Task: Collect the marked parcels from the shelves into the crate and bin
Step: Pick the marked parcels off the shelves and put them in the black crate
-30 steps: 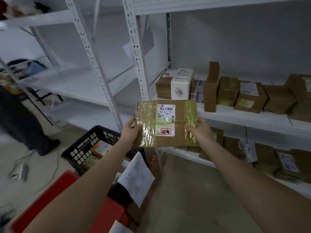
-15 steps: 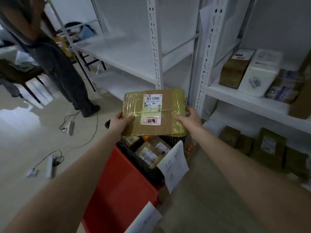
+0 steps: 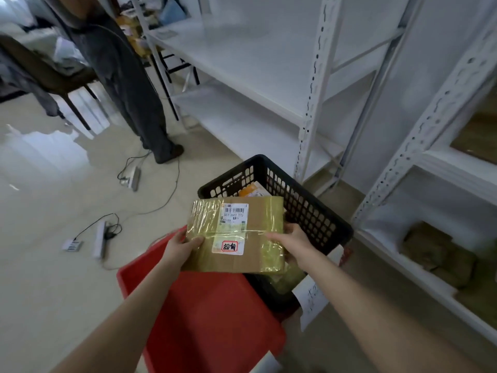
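I hold a flat brown parcel (image 3: 236, 235) wrapped in clear tape, with a barcode label and a red-marked sticker on top. My left hand (image 3: 183, 244) grips its left edge and my right hand (image 3: 291, 239) grips its right edge. The parcel hovers over the near-left part of the black perforated crate (image 3: 309, 208), which has other parcels inside. The red bin (image 3: 209, 310) sits just below and to the left, its inside showing nothing. More brown parcels (image 3: 441, 257) lie on the low shelf at the right.
White metal shelving (image 3: 309, 103) stands behind the crate, its left bays bare. A person in dark clothes (image 3: 126, 76) stands at the upper left beside a chair. Power strips and cables (image 3: 102, 235) lie on the floor. A paper note (image 3: 312, 300) hangs on the crate's near side.
My view has swung left and down from the shelves. Both hands have carried the parcel down from shelf height to just above the crate and bin.
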{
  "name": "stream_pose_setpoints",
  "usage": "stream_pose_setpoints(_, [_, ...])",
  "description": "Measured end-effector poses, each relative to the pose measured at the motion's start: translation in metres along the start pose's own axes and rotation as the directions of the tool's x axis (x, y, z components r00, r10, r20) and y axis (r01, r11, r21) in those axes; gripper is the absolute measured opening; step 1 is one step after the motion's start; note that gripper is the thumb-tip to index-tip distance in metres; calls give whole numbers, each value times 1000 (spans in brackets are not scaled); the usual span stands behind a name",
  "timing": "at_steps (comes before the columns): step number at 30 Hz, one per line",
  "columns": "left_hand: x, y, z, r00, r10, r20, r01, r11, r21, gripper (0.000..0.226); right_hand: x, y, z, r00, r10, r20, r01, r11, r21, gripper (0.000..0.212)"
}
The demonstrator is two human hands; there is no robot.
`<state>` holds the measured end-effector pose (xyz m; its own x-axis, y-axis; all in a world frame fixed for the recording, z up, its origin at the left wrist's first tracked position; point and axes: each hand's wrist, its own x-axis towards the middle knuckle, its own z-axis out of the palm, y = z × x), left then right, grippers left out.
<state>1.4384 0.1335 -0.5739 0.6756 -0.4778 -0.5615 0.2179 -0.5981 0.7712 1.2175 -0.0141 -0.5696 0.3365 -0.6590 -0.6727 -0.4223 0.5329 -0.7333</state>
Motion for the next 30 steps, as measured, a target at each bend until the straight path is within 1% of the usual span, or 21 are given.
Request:
stream_pose_setpoints(4, [20, -11, 1, 1000, -8, -30, 9, 999, 34, 61, 23, 13, 7, 992, 97, 77, -97, 995, 5, 69])
stream_pose_setpoints(7, [36, -5, 10, 996, 26, -85, -21, 998, 53, 61, 48, 13, 6, 991, 111, 73, -115, 993, 42, 76])
stream_pose_setpoints(10, [46, 5, 21, 984, 40, -173, -29, 997, 65, 57, 75, 3, 3, 992, 105, 76, -113, 987, 112, 78])
stream_pose_setpoints(12, [52, 9, 30, 965, 29, -262, -13, 998, 64, 64, 91, -2, 1, 989, 136, 61, -145, 973, 181, 77])
stream_pose_setpoints(14, [58, 14, 45, 934, 17, -358, 10, 997, 75, 68, 106, -7, -1, 982, 183, 44, -188, 951, 244, 85])
stream_pose_setpoints(15, [60, 17, 55, 926, 15, -376, 14, 997, 74, 67, 114, -10, -3, 975, 214, 55, -221, 938, 268, 90])
stream_pose_setpoints(16, [62, 22, 68, 933, 4, -360, 16, 998, 54, 64, 120, -12, -6, 965, 249, 78, -260, 917, 301, 88])
stream_pose_setpoints(17, [64, 27, 82, 951, -4, -309, 10, 1000, 18, 63, 127, -15, -10, 956, 276, 101, -294, 899, 324, 78])
stream_pose_setpoints(19, [67, 39, 113, 985, -40, -169, 22, 994, -104, 69, 140, -21, -17, 946, 295, 133, -323, 878, 352, 50])
stream_pose_setpoints(20, [68, 44, 125, 986, -42, -160, 20, 990, -139, 74, 147, -24, -21, 949, 284, 135, -314, 882, 351, 46])
stream_pose_setpoints(21, [73, 46, 135, 979, -15, -202, -12, 991, -132, 77, 155, -26, -25, 956, 265, 126, -292, 897, 332, 50])
stream_pose_setpoints(22, [77, 50, 139, 961, 24, -274, -44, 997, -69, 80, 163, -27, -29, 964, 244, 104, -264, 918, 295, 58])
stream_pose_setpoints(23, [83, 53, 139, 934, 71, -349, -64, 997, 32, 85, 171, -30, -33, 972, 221, 83, -235, 941, 245, 64])
stream_pose_setpoints(24, [91, 56, 135, 912, 109, -396, -59, 989, 136, 90, 178, -33, -38, 979, 192, 75, -203, 960, 192, 64])
stream_pose_setpoints(25, [99, 58, 130, 902, 140, -409, -47, 972, 229, 93, 186, -39, -43, 984, 157, 80, -167, 977, 133, 57])
stream_pose_setpoints(26, [108, 59, 125, 915, 142, -378, -25, 954, 300, 93, 194, -45, -48, 986, 134, 102, -142, 987, 70, 51])
stream_pose_setpoints(27, [116, 58, 122, 940, 134, -313, -11, 932, 363, 93, 202, -52, -52, 984, 128, 127, -131, 991, 21, 49])
stream_pose_setpoints(29, [132, 55, 124, 982, 79, -170, 11, 881, 473, 93, 222, -61, -53, 979, 129, 160, -120, 991, -66, 49])
stream_pose_setpoints(30, [137, 54, 128, 988, 61, -140, 21, 853, 522, 92, 232, -62, -51, 979, 132, 158, -115, 987, -112, 49])
